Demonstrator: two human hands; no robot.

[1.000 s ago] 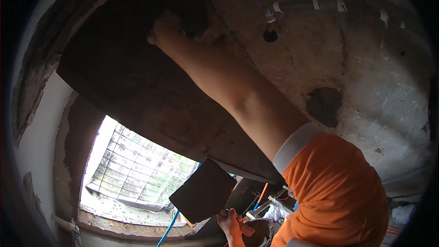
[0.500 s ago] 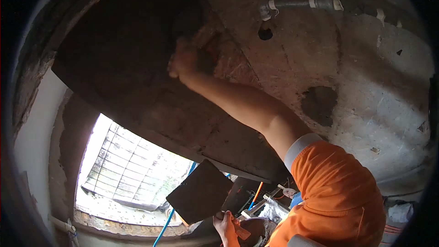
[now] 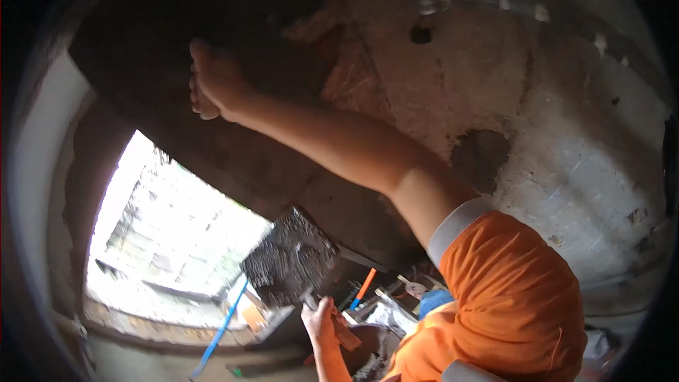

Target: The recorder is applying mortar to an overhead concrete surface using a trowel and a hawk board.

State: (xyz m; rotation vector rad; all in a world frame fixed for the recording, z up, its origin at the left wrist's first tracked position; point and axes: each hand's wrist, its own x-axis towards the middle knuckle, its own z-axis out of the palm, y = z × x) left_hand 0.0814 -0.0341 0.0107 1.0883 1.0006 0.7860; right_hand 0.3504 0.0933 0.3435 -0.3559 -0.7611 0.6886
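Note:
My right arm, in an orange short sleeve, reaches up and left across the wall. My right hand (image 3: 216,85) is closed close to a dark, wet-looking layer (image 3: 155,35) on the wall. Whatever it grips is lost in the shadow. Low in the middle, my left hand (image 3: 323,318) is wrapped around the wooden handle of a square-bladed trowel (image 3: 290,258). Wet, dark grey mortar with ridges covers the blade's visible face.
A bright window opening (image 3: 177,219) with a grid lies to the left. A blue pole (image 3: 223,329) leans below it. An orange-and-blue stick (image 3: 364,288) and a mortar-smeared container (image 3: 371,361) are beside my left hand. A pipe (image 3: 488,1) runs along the upper right wall.
My right hand has moved left across the wall. The trowel in my left hand has tilted, so its mortar now shows more clearly. The whole view has shifted a little.

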